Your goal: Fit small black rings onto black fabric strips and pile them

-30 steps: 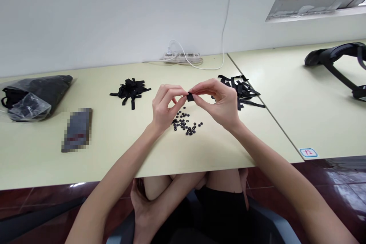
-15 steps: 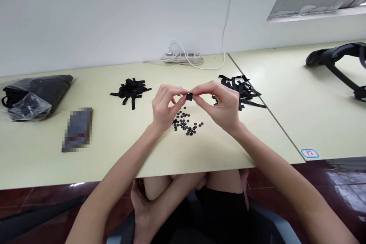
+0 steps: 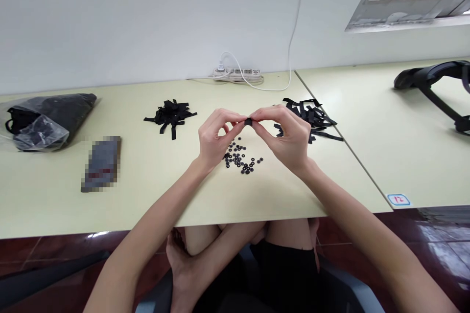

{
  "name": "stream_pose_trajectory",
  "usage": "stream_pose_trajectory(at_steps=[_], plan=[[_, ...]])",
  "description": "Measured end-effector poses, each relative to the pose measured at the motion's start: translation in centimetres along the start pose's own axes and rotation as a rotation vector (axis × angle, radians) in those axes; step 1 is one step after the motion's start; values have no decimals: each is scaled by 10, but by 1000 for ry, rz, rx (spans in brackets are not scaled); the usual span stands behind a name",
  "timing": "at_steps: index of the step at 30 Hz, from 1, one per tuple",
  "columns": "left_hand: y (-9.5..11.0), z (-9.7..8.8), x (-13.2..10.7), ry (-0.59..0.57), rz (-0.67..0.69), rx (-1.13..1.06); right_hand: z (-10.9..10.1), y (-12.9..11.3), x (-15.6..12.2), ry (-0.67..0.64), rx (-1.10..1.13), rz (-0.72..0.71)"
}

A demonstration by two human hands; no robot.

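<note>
Between the fingertips of my left hand and my right hand is a small piece of black strap, pinched from both sides above the table. Any part of it beneath the fingers is hidden. Below the hands lie several small black round snap-like pieces, scattered loosely. A pile of black strap pieces sits beyond my left hand. Behind my right hand is another pile of black straps, partly covered by that hand.
A clear plastic bag with black material lies at the left, near a blurred dark flat object. A power strip with a white cable rests against the wall. A black frame-like object and a number label are at the right.
The whole view has shifted slightly. Both hands still pinch the black strap piece, which shows a little less of its face and looks shorter than before.
</note>
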State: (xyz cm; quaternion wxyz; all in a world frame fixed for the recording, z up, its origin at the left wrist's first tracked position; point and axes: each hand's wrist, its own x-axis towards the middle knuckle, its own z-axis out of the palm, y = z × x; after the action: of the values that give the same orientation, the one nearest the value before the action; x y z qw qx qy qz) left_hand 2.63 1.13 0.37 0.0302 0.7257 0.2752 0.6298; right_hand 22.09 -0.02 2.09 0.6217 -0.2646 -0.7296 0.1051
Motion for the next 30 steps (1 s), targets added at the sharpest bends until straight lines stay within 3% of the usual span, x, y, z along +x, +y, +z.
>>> stream_pose_trajectory(at_steps=[8,14,30], plan=[[1,-1,4,-67,3,-57,2,6,1,23,-33,-131],[2,-1,2,-104,-39,-57,2,5,1,22,-41,-148],[-3,2,-5,-173,-197,-128,2,4,-3,-35,86,32]])
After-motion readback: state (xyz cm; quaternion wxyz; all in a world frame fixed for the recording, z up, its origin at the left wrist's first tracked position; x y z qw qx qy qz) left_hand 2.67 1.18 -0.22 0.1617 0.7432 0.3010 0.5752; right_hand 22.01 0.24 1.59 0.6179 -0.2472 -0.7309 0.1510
